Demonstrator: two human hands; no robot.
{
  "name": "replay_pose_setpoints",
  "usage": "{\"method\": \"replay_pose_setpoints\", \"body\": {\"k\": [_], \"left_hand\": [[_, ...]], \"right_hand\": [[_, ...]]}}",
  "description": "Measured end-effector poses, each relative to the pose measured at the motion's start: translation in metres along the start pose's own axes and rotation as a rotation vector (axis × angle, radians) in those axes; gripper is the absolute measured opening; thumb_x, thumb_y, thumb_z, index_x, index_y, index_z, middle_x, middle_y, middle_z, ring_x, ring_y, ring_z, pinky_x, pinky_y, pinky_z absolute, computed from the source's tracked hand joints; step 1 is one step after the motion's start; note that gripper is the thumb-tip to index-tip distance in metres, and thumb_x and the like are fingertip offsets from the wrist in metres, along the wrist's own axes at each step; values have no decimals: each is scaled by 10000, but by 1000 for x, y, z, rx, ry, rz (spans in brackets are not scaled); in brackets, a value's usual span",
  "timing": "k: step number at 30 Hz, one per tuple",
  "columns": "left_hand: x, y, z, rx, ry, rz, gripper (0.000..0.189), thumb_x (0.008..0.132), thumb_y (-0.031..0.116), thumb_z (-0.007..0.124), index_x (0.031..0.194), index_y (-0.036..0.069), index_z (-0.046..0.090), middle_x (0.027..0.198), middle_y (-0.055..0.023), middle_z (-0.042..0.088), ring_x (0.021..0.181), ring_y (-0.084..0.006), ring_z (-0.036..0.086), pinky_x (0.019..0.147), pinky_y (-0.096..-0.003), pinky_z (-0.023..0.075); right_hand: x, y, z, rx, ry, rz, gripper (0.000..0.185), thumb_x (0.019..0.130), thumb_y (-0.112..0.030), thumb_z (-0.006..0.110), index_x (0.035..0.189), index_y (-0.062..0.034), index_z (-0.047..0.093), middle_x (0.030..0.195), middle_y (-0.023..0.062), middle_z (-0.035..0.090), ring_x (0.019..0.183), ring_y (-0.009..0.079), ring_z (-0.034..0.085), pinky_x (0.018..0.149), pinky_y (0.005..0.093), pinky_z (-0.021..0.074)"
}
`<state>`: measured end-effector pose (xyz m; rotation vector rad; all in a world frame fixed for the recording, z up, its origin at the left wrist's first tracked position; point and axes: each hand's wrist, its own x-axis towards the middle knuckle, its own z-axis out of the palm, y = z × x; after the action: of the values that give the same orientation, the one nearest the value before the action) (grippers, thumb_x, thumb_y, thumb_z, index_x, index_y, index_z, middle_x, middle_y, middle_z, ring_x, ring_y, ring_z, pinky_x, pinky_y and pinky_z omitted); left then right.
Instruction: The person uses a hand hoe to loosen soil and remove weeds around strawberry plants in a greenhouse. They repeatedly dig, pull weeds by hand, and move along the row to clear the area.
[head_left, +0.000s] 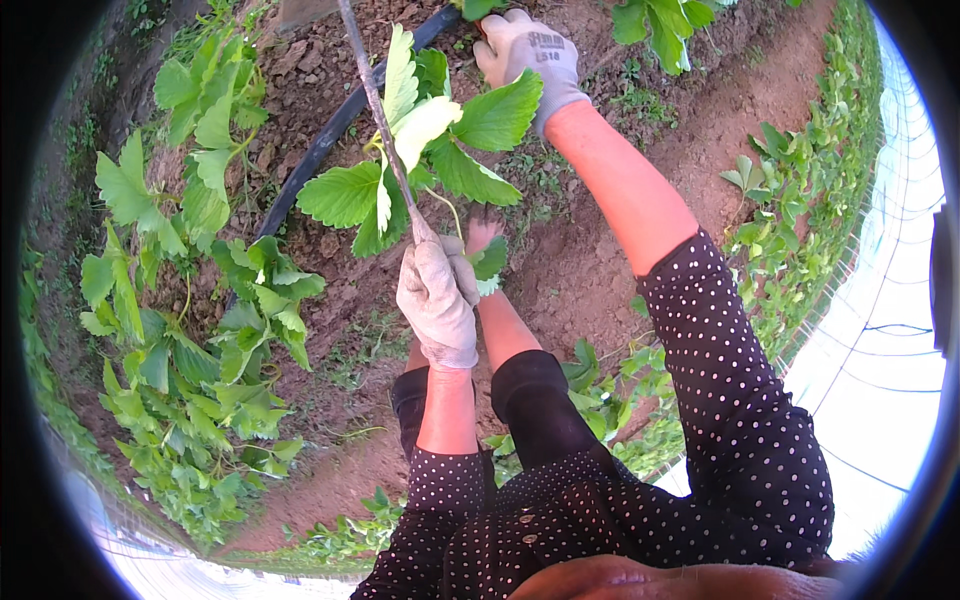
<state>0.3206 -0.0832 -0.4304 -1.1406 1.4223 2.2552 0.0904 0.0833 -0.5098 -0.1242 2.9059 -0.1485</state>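
My left hand (439, 300), in a pale work glove, is closed around the lower end of a thin wooden stick (371, 90) that slants up to the top edge. Strawberry leaves (487, 112) spread beside the stick just above this hand, and one small leaf (491, 259) shows at its right; whether the hand also holds their stems I cannot tell. My right hand (529, 60), in a matching glove with printed writing, reaches to the soil at the top. Its fingertips are near a green leaf (480, 7) and the black hose, partly hidden, with a bit of red beside them.
A black hose (322, 142) runs along the brown soil bed (300, 60). Strawberry plants (195, 360) crowd the left side, and another plant (660, 26) grows at upper right. A bare foot (484, 229) stands on the soil below. More green rows (787, 240) line the right.
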Motion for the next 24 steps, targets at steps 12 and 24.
{"method": "replay_pose_setpoints", "body": {"k": [12, 24], "left_hand": [[4, -2, -1, 4, 13, -8, 455, 1133, 487, 567, 1034, 49, 646, 621, 46, 511, 532, -50, 430, 521, -239, 313], [4, 4, 6, 2, -16, -27, 431, 1141, 453, 562, 1042, 44, 651, 623, 32, 522, 533, -60, 447, 524, -245, 335]], "right_hand": [[16, 3, -33, 90, -337, 197, 596, 922, -553, 677, 1277, -84, 774, 1276, 200, 766, 1169, 356, 748, 1026, 463, 569], [26, 4, -4, -1, -339, 89, 411, 1004, -450, 601, 1037, -113, 834, 1005, 187, 797, 963, 364, 792, 878, 473, 608]]}}
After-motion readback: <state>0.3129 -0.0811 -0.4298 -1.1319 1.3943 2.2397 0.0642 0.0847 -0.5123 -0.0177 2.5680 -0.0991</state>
